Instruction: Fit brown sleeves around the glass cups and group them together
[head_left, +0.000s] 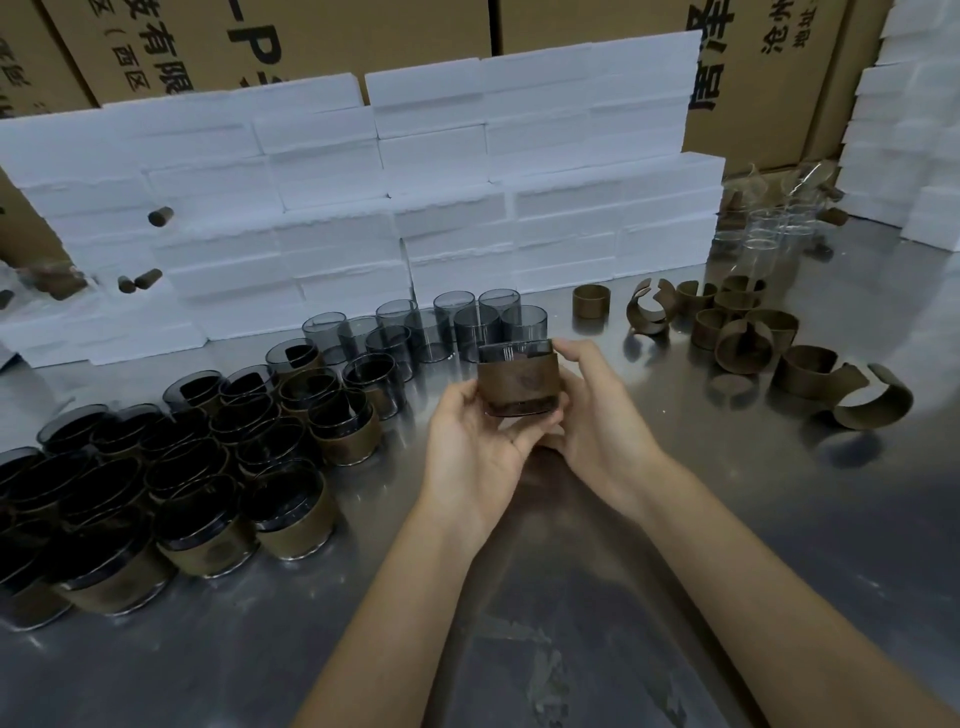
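Forearms, two, entering from 6 o'clock. Sleeved cups (171, 467): large cluster at 9 o'clock, finished and grouped. Bare cups (436, 325): about a dozen near 12 o'clock, not yet sleeved. Left hand (470, 441) and right hand (592, 410): centre, fingers curled round one cup (515, 382), its sleeve (517, 378) already wrapped on, held above the table (571, 597). Loose sleeves (737, 338): scattered at 2 o'clock. Judged well past half.
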